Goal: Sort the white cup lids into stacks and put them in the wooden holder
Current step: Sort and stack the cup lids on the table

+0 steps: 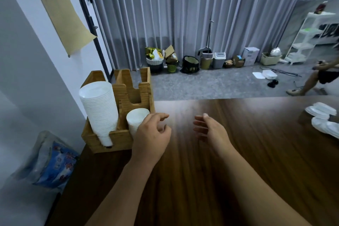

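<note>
A wooden holder (146,86) stands at the table's far left corner. Its left front slot carries a tall leaning stack of white lids (99,108). A shorter stack of white lids (136,119) sits in the right front slot. My left hand (152,137) hovers just right of that short stack, fingers loosely curled, holding nothing. My right hand (211,130) is apart from it over the bare table, fingers relaxed and spread, empty. Several loose white lids (322,117) lie in a pile at the table's far right edge.
The dark wooden table (220,170) stretches ahead. A blue and clear plastic bag (51,161) lies on the floor to the left. Bins, boxes and a white shelf (302,38) line the curtain. A person (322,75) walks at the right.
</note>
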A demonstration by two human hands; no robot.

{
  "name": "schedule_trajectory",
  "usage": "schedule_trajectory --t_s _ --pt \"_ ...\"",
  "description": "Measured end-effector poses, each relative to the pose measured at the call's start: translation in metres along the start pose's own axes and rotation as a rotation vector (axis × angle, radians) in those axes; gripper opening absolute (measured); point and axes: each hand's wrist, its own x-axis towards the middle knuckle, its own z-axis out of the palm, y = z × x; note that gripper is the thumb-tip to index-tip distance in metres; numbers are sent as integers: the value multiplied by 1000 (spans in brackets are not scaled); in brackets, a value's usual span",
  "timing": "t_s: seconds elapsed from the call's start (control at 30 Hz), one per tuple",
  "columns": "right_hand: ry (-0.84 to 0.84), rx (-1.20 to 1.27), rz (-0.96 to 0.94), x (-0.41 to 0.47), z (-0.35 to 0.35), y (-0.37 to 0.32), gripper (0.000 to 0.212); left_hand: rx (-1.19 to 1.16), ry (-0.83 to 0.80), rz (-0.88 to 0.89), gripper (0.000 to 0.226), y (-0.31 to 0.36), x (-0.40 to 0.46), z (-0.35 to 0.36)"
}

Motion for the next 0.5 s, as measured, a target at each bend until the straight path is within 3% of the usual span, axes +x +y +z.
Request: schedule_trajectory --t_s 0.27,0.5 --pt "275 108 16 -21 -98 0 35 -407 -211 -197 18 32 -11 103" --pt "455 56 45 -50 -200 9 35 -469 -410 -179 12 82 -22 184"
